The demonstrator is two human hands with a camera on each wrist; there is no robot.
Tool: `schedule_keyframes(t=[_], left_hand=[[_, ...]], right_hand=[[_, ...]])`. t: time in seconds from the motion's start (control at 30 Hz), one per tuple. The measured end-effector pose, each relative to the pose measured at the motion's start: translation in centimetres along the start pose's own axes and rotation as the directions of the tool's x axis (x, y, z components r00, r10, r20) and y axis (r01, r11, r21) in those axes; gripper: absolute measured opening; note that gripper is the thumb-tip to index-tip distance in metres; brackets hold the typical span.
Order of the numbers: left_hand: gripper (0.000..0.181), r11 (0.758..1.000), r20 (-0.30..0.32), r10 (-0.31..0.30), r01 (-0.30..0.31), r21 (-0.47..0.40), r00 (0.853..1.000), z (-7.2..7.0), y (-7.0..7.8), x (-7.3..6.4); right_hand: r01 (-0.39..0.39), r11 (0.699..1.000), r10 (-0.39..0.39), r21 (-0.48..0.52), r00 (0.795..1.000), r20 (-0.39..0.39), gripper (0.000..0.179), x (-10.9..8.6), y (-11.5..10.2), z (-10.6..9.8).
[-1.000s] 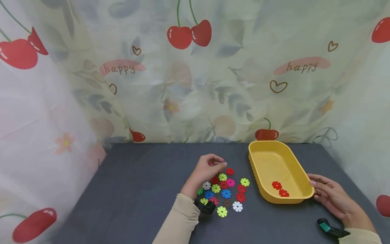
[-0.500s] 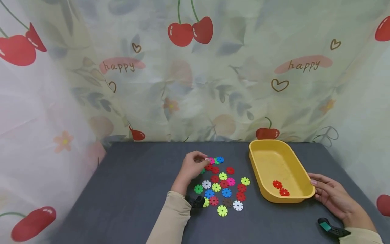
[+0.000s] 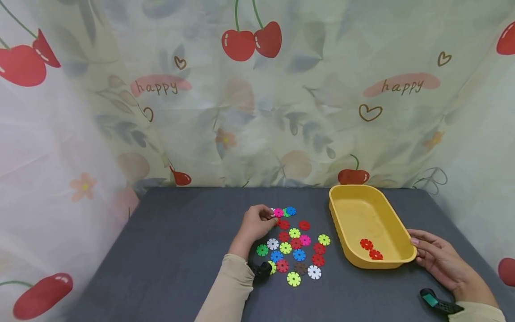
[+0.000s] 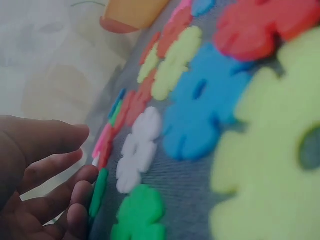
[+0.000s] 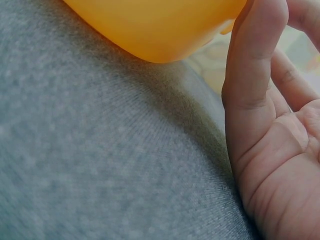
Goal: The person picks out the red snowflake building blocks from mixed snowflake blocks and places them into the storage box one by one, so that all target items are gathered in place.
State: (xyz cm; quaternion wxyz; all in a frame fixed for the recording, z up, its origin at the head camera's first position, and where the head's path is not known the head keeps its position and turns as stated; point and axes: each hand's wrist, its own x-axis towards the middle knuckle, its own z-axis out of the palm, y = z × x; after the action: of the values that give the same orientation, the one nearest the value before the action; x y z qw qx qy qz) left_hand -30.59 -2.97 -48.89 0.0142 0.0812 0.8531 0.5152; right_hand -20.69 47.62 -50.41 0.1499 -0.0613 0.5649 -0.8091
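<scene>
Nearest me, the right hand [image 3: 446,266] grips a yellow tray [image 3: 354,214] at its near right corner. Two red discs [image 3: 376,255] lie inside; I judge the work barely begun, since many mixed-colour discs [image 3: 299,255] remain on the table [image 3: 193,250]. At their far left, I have the left hand [image 3: 253,225], thumb apart from fingers, apparently holding nothing. A cherry-print curtain [image 3: 257,107] hangs behind.

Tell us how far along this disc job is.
Seemingly done: two red discs lie in the yellow tray. In hand: the left hand is beside the far discs, apparently holding none; the right hand touches the tray. Remaining, presumably: the other red discs among differently coloured discs on the table.
</scene>
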Motion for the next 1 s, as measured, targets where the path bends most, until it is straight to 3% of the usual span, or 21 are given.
schedule_keyframes(t=[0.43,1.0], left_hand=[[0.029,0.993,0.016,-0.004,0.002,0.118,1.0,0.59,0.29,0.0],[0.024,0.99,0.052,-0.028,0.021,0.142,0.998,0.44,0.54,-0.18]], right_hand=[[0.002,1.0,-0.003,-0.009,1.0,-0.006,0.047,-0.08,-0.05,0.18],[0.0,1.0,-0.001,0.008,1.0,0.009,0.047,-0.02,-0.04,0.13]])
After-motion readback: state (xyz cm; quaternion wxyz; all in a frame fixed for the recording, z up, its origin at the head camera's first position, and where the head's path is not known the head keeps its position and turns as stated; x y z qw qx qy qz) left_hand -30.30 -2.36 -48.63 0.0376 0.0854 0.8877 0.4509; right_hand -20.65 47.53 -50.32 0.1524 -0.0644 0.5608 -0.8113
